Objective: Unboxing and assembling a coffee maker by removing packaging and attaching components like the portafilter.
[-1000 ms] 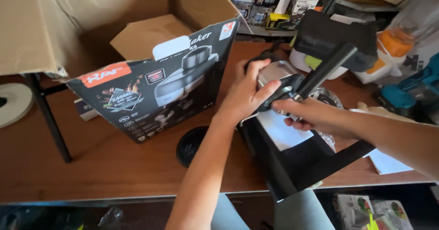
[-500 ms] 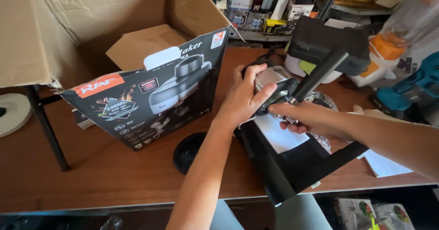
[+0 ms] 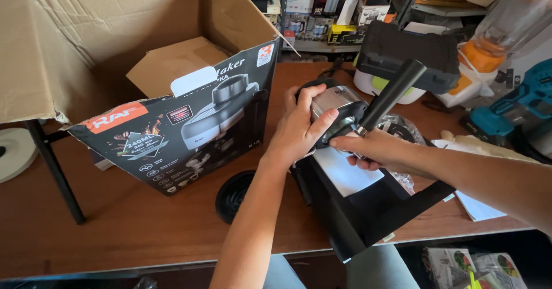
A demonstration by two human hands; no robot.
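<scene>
Cluttered wooden tabletop (image 3: 144, 226), near edge: our left hand (image 3: 299, 129) cups metal pot (image 3: 336, 108), fingers wrapped. Right hand (image 3: 374, 151) pinches base of black handle (image 3: 391, 96), long axis running up-right toward far edge.

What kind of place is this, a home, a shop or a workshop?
Probably a small-appliance shop or repair workshop. Shelves of boxed goods stand behind the wooden table, a blender and a teal power drill sit at the right, and both hands hold an unboxed appliance.
</scene>
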